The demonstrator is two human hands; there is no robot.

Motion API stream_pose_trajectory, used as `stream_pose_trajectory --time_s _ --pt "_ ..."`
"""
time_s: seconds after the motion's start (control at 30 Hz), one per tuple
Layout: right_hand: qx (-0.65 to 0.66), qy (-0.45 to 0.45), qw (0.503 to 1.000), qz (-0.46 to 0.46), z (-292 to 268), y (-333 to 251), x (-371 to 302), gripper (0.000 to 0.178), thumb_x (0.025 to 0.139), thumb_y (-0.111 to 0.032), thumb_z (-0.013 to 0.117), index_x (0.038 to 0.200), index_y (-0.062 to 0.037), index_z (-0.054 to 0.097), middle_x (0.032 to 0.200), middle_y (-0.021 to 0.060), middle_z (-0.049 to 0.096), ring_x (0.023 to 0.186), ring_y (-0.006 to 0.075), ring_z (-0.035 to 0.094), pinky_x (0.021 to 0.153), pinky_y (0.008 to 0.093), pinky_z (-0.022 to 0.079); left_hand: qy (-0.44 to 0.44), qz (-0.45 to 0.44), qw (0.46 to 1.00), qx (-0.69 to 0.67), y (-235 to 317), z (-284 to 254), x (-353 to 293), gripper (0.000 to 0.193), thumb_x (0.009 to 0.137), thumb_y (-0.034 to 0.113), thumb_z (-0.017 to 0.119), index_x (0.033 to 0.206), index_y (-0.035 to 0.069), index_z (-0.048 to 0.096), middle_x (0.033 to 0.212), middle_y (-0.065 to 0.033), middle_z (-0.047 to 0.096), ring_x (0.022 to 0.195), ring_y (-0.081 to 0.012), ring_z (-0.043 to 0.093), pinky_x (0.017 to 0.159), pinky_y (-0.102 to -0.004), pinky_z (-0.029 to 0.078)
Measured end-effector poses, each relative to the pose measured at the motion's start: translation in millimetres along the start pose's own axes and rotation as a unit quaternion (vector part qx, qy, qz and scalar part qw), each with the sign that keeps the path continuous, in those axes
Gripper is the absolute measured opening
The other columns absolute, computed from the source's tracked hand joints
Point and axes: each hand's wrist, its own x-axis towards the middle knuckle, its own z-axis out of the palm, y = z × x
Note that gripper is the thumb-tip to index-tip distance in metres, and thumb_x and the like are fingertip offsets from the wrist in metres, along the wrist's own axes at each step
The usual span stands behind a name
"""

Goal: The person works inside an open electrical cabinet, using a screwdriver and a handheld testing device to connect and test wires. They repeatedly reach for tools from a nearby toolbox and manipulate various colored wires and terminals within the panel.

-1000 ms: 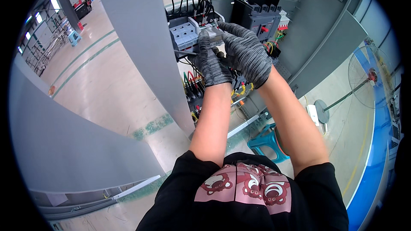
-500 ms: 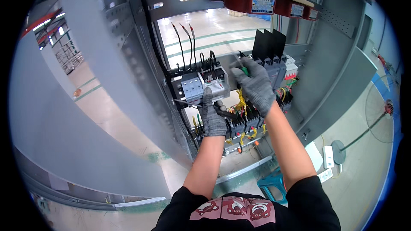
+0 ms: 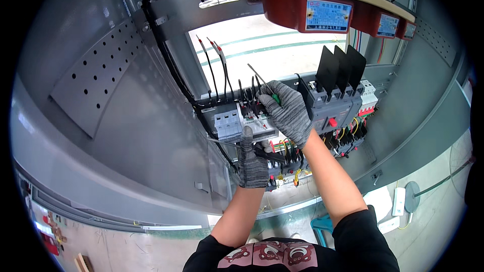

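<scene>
My right hand [image 3: 288,113], in a grey knitted glove, is closed round the green handle of a screwdriver [image 3: 263,81]. Its thin shaft points up and left, away from the terminals. The fingertips are close to black wires [image 3: 245,95] at a light-coloured switch device [image 3: 257,122] on the rail. My left hand [image 3: 252,163], gloved alike, has its thumb upright against the device's front. Its other fingers, partly hidden, curl round a black-handled tool [image 3: 272,156], seemingly a screwdriver, with a thin shaft sticking out leftward. A grey breaker block [image 3: 228,125] sits left of the device.
A grey metal cabinet [image 3: 166,100] surrounds the work. Red transformers [image 3: 287,7] hang at the upper right. Below them stands a large breaker [image 3: 335,106] with black upright barriers [image 3: 340,68]. Loose wires [image 3: 222,63] with red-marked ends rise at left. A teal stool [image 3: 321,226] is on the floor.
The view has come closer and turned. My right hand has moved left to the wires by the device, and its screwdriver shaft now shows clearly. My left hand stays at the device's front.
</scene>
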Motion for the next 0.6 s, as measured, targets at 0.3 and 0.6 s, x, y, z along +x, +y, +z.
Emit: stream_pose_trajectory --time_s 0.3,0.6 --pt "0.022 -0.007 1.000 0.014 2.5 -1.2 1.2 0.017 0.088 -0.011 0.060 0.098 0.0021 0.063 0.086 0.0198 0.065 0.082 0.0324 0.066 0.075 0.0368 0.052 -0.005 0.006 1.000 0.009 -5.2 -9.4 5.0 0.034 0.088 0.039 0.064 0.099 0.007 0.059 0.071 -0.0033 0.063 0.058 -0.0113 0.059 0.052 -0.0239 0.048" --pt "0.104 -0.005 0.993 0.048 1.5 1.7 -1.6 0.017 0.086 -0.008 0.061 0.100 0.0012 0.064 0.089 0.0166 0.068 0.083 0.0259 0.067 0.078 0.0324 0.053 -0.001 0.010 1.000 0.004 -6.7 -7.3 5.0 0.036 0.086 0.039 0.067 0.097 0.006 0.060 0.070 -0.0033 0.062 0.059 -0.0114 0.059 0.054 -0.0250 0.048"
